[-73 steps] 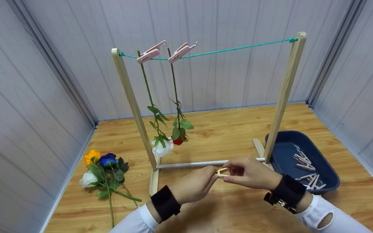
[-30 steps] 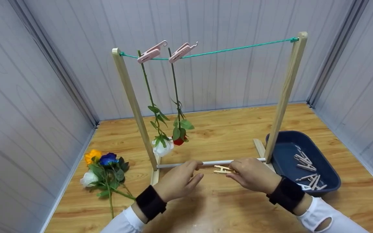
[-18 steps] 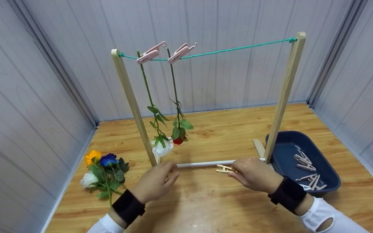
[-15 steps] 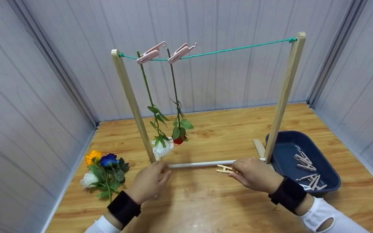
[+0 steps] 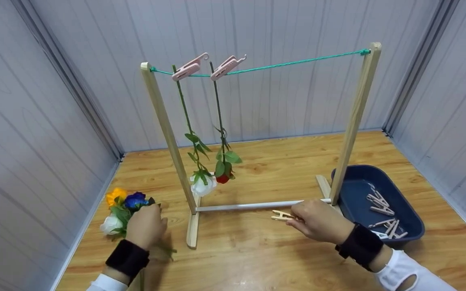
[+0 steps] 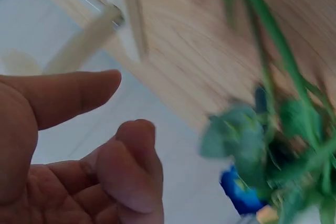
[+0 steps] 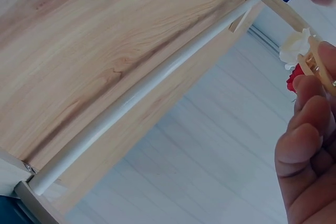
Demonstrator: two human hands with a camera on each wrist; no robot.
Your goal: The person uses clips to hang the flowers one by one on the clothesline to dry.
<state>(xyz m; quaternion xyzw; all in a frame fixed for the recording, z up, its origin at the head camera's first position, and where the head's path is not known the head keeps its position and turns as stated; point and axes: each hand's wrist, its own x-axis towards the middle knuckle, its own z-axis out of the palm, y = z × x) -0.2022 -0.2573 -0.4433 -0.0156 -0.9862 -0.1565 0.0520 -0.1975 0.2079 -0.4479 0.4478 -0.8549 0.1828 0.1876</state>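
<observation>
My right hand (image 5: 320,220) pinches a pale yellow clothespin (image 5: 281,216) just in front of the rack's white bar. In the right wrist view that clothespin (image 7: 314,66) sits between thumb and fingers. At the left, my left hand (image 5: 148,226) hovers over a bunch of artificial roses. A blue rose (image 5: 136,199), an orange flower (image 5: 115,195) and a white rose (image 5: 111,224) show beside it, while most stems are hidden. The left wrist view shows the left thumb (image 6: 79,95) apart from loosely bent fingers, with nothing between them; green stems (image 6: 278,35) lie alongside.
A wooden rack (image 5: 354,121) carries a green cord (image 5: 297,62). Two pink clothespins (image 5: 187,68) hold a white rose (image 5: 203,186) and a red rose (image 5: 222,178) upside down. A dark blue basin (image 5: 350,190) with several clothespins stands behind the right forearm.
My left hand has let go of the clothespin and moved left to the flowers on the table. My right hand keeps the clothespin and has stayed near the white bar.
</observation>
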